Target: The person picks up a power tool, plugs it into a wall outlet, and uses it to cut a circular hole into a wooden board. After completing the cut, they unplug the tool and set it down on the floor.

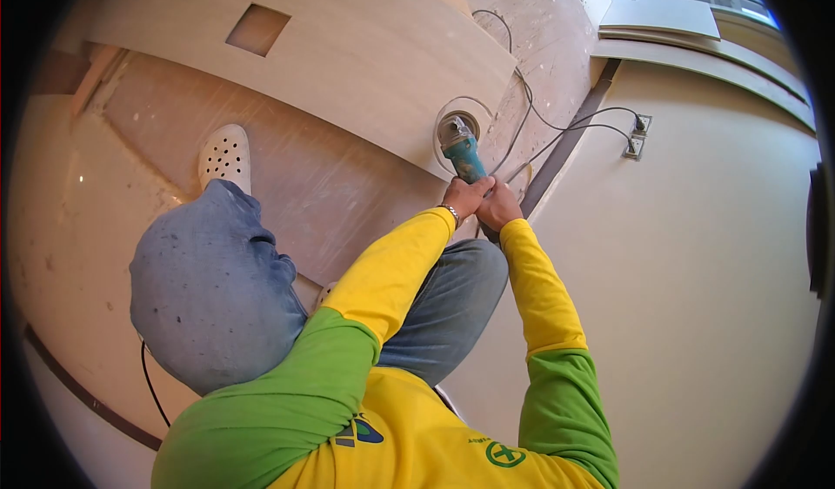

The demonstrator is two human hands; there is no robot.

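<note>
Both of my hands are wrapped round the teal body of an angle grinder (464, 157). My left hand (465, 197), with a metal band at the wrist, grips it from the left. My right hand (500, 207) closes on its rear part from the right, close against the left one. The grinder's head and round disc lie over the near right corner of a large pale board (374, 63). A curved outline surrounds the disc there. Part of the grinder's rear is hidden by my fingers.
A square hole (258, 29) is cut in the board. Dark cables (557, 126) run across the dusty floor to a wall outlet (637, 137) on the right. Flat panels (661, 18) lie stacked at the upper right. My white clog (225, 158) rests left of the board.
</note>
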